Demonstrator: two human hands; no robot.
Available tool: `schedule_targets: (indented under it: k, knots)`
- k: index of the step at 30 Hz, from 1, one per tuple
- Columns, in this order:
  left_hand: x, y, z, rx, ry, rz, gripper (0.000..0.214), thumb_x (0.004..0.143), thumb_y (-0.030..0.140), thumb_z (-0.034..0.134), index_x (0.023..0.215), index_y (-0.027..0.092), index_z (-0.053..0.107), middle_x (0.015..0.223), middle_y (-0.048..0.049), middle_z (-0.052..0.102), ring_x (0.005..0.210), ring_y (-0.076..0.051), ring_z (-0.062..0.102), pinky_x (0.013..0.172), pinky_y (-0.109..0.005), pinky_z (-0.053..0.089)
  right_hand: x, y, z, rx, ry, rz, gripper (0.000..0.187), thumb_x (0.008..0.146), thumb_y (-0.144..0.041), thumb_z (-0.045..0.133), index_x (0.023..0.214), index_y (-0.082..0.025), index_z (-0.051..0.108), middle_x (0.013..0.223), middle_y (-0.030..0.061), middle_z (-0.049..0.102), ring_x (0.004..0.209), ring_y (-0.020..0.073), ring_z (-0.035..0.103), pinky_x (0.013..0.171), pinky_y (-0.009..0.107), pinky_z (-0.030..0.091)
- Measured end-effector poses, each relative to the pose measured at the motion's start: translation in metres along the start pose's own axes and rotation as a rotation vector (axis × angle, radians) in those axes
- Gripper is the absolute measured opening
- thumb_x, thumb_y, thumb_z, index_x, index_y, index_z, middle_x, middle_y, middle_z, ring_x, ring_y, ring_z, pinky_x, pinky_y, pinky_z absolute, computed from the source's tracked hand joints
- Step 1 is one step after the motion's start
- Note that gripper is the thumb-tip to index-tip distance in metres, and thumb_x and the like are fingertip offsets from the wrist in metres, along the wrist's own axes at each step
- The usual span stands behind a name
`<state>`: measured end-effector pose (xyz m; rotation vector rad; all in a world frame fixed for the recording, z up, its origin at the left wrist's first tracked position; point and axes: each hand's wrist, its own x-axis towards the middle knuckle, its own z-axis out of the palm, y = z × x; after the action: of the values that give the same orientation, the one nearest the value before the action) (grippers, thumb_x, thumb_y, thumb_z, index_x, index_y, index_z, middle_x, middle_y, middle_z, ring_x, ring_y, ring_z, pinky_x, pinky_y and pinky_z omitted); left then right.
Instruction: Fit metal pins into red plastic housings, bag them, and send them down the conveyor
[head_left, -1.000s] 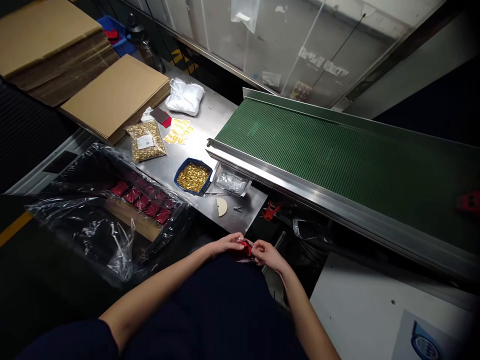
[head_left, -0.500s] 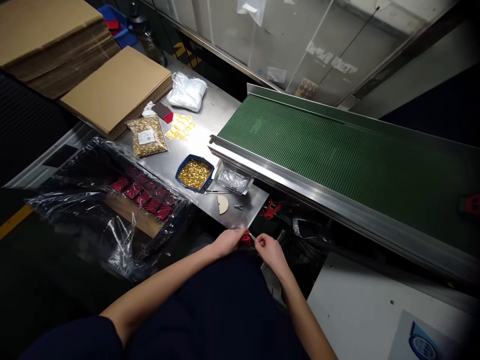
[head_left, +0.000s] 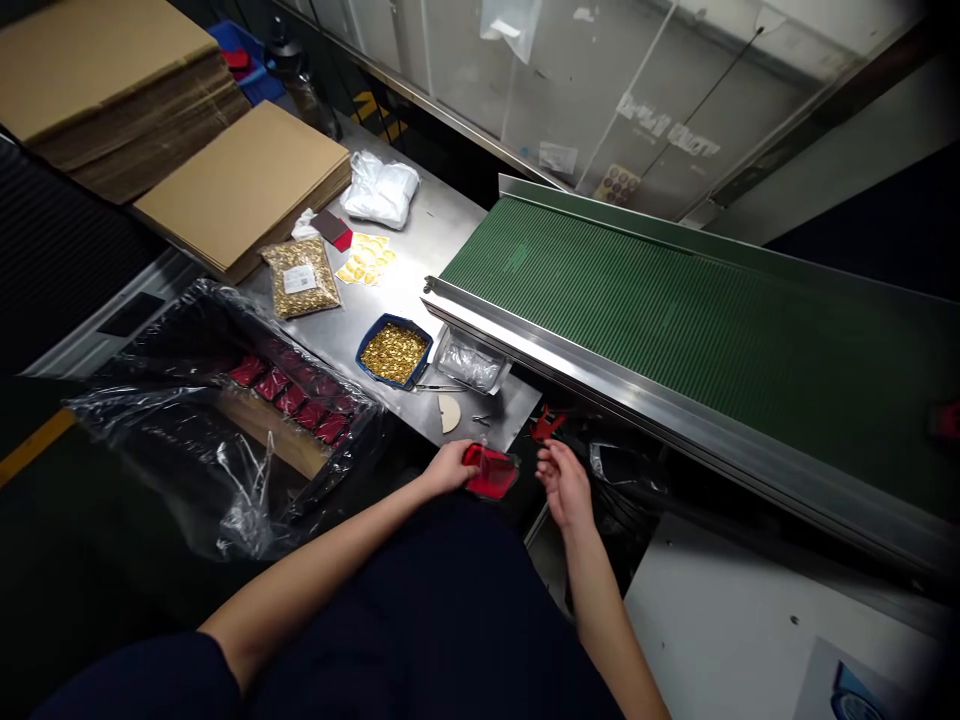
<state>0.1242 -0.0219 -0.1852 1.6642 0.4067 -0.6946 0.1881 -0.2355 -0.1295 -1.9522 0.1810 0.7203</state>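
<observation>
My left hand (head_left: 450, 467) is closed on the left edge of a flat red packet (head_left: 491, 472), which has a shiny, clear plastic-like border. To its right my right hand (head_left: 564, 482) is apart from the packet, with loosely curled fingers and nothing visible in them. On the metal table (head_left: 517, 395) just beyond are a small dark tool (head_left: 481, 419), a cream half-round piece (head_left: 448, 413) and tweezers (head_left: 441, 388). Behind these stands a blue tray (head_left: 362, 362) of small gold pieces, beside a clear container (head_left: 471, 360) of plastic bags.
A green conveyor belt (head_left: 637, 290) with a metal rail runs to the right. At left, a plastic-lined box (head_left: 289, 445) holds several red packets. Cardboard stacks (head_left: 247, 185), a bag of gold pieces (head_left: 301, 278) and a white bundle (head_left: 381, 190) lie farther back.
My right hand has come away to the right from the red packet. The packet, mostly hidden between the hands before, now shows its flat face in my left hand.
</observation>
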Motion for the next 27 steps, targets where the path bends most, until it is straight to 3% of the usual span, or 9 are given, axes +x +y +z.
schedule_targets:
  k: [3,8,12,16,19,24,27]
  knots:
    - [0.002,-0.003,-0.004,-0.219,0.016,-0.086,0.027,0.096,0.032,0.063,0.115,0.014,0.063,0.100,-0.0051,0.069,0.080,-0.016,0.068,0.071,-0.034,0.060,-0.009,-0.001,-0.002,-0.142,0.040,-0.020,0.049,0.088,-0.066,0.048,0.075,-0.022,0.061,0.059,-0.0006,0.059,0.052,0.0148,0.054,0.050,0.025,0.041]
    - [0.005,-0.003,0.006,-0.502,0.120,-0.149,0.024,0.095,0.032,0.064,0.111,0.013,0.065,0.101,-0.0054,0.070,0.083,-0.016,0.069,0.074,-0.034,0.060,-0.028,-0.012,0.046,-0.454,-0.045,-0.067,0.039,0.077,-0.058,0.073,0.068,-0.020,0.066,0.063,0.0066,0.068,0.063,0.0230,0.064,0.063,0.030,0.041]
    - [0.013,-0.001,0.017,-0.610,0.205,-0.195,0.022,0.096,0.032,0.064,0.104,0.013,0.065,0.095,-0.0039,0.069,0.077,-0.015,0.067,0.069,-0.031,0.059,-0.014,-0.024,0.067,-0.585,-0.062,-0.076,0.037,0.094,-0.049,0.056,0.077,-0.019,0.070,0.071,0.0104,0.074,0.071,0.0241,0.070,0.067,0.029,0.042]
    - [0.024,-0.002,0.022,-0.665,0.287,-0.197,0.024,0.096,0.032,0.063,0.112,0.014,0.063,0.102,-0.0054,0.068,0.082,-0.016,0.067,0.071,-0.033,0.059,-0.008,-0.029,0.068,-0.668,-0.077,-0.122,0.038,0.102,-0.037,0.041,0.088,-0.020,0.072,0.078,0.0100,0.076,0.075,0.0229,0.071,0.069,0.027,0.042]
    - [0.029,-0.003,0.025,-0.668,0.312,-0.183,0.025,0.096,0.032,0.063,0.114,0.014,0.063,0.107,-0.0064,0.067,0.087,-0.017,0.067,0.075,-0.035,0.060,-0.015,-0.029,0.073,-0.694,-0.134,-0.209,0.033,0.098,-0.033,0.045,0.087,-0.018,0.072,0.085,0.0132,0.076,0.081,0.0253,0.071,0.072,0.029,0.043]
    - [0.025,-0.004,0.021,-0.608,0.228,-0.134,0.025,0.096,0.032,0.063,0.112,0.014,0.064,0.106,-0.0063,0.068,0.087,-0.018,0.068,0.077,-0.036,0.060,-0.026,-0.026,0.073,-0.572,-0.306,-0.353,0.019,0.089,-0.034,0.062,0.079,-0.023,0.072,0.079,0.0028,0.075,0.075,0.0191,0.070,0.070,0.024,0.045]
    - [0.017,-0.001,0.013,-0.533,0.149,-0.078,0.025,0.095,0.031,0.064,0.113,0.014,0.064,0.107,-0.0064,0.069,0.089,-0.018,0.068,0.079,-0.038,0.059,-0.025,-0.020,0.049,-0.448,-0.261,-0.351,0.028,0.096,-0.043,0.054,0.086,-0.024,0.073,0.081,0.0003,0.074,0.074,0.0171,0.068,0.070,0.024,0.049]
